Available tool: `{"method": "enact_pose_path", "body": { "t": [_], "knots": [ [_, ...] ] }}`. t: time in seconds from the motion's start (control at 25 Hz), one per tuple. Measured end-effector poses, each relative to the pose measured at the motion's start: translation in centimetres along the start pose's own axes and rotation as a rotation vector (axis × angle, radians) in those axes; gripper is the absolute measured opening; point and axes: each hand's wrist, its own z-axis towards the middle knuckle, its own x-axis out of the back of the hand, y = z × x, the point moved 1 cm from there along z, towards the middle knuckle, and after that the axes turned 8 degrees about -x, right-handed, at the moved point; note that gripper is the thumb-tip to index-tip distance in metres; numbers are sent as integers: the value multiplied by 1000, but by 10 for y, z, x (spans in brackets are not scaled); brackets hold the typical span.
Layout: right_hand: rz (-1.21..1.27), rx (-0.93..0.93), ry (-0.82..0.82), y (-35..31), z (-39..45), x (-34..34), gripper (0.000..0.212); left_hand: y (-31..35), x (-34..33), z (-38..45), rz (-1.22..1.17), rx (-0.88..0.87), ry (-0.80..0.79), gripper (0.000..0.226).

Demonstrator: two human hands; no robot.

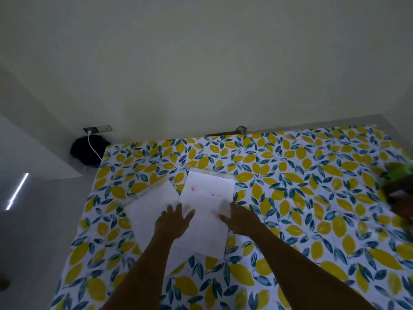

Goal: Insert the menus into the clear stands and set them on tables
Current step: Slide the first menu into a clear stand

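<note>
Menus (154,211), white sheets, lie overlapping near the tabletop's (301,198) left edge, clear stands (145,193) at their far ends. Left hand (173,222) hovers or rests on the left sheets, fingers spread, gripping nothing. Right hand (240,218), fingers also apart, lies at the right sheet's (207,191) edge.

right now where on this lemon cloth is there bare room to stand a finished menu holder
Most room: the lemon cloth right of the white sheets, short of the blurred green object at the right edge. Also free: the strip along the wall and the near edge outside both arms. Crowded: centre-left, where both hands, left and right, lie on the sheets.
</note>
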Motion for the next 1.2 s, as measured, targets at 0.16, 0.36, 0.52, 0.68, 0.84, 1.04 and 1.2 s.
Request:
{"method": "enact_pose_path", "body": {
  "t": [0.16, 0.36, 0.52, 0.68, 0.84, 1.04, 1.2],
  "knots": [
    [18, -31, 13, 10, 16, -12, 82, 4, -22, 13, -82, 84, -69, 80],
    [216, -46, 34, 8, 17, -31, 73, 6, -35, 17, -118, 129, 40, 80],
    [409, -133, 45, 23, 9, -38, 65, 6, -39, 8, -311, 160, 27, 74],
    [523, -176, 69, 45, -13, -28, 50, 14, -41, -19, -385, 105, 38, 60],
    [363, -132, 205, 71, -43, -22, 33, 9, -39, -54, -357, -24, 60, 42],
    [642, -194, 161, 109, -99, -26, 20, 7, -42, -111, -502, -151, 91, 42],
    [750, -157, 183, 123, -144, -22, 30, 13, -52, -151, -523, -321, 123, 41]
  ]
}}
